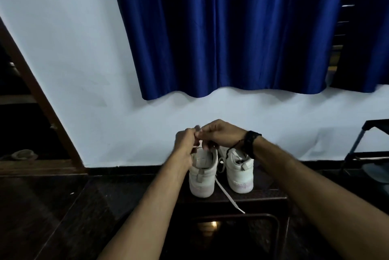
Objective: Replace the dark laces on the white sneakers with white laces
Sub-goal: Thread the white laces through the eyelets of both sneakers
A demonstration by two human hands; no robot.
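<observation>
Two white sneakers (221, 172) heels-near, white lace (228, 196) trailing between.

Dark stool (263, 196): two white sneakers (203, 175), white lace (228, 196) trailing.

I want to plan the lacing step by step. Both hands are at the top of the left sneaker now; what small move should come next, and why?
Probably draw the white lace up through the eyelet: the left hand and right hand pinch it above the left sneaker, and a long tail trails loose.
</observation>
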